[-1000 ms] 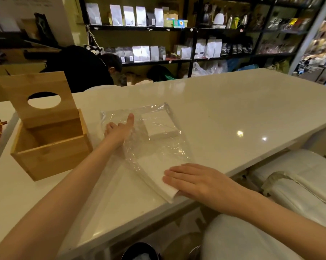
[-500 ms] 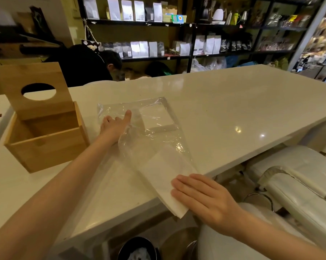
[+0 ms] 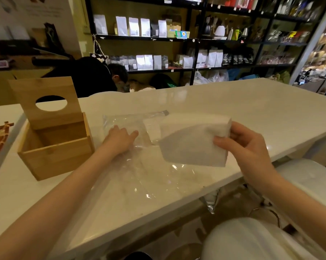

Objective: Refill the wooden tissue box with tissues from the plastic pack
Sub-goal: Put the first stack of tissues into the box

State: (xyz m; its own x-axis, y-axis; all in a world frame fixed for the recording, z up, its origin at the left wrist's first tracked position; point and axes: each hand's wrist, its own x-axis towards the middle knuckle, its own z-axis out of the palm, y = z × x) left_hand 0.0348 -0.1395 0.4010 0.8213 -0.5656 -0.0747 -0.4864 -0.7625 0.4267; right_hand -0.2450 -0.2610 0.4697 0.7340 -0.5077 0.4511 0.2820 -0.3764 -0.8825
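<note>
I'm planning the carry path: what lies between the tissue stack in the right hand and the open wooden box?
In the head view, the left hand pressing the plastic pack lies between the tissue stack and wooden box.

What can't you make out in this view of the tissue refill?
- Floor of the box: hidden by its front wall, head view.
- Tissues left in the pack: one stack shows, partly behind the held tissues; the plastic's glare blurs the rest.
- Right hand fingers: behind the tissues.
- Left hand: whether it pins or grips the pack.
- Shelf bags: labels too small.
</note>
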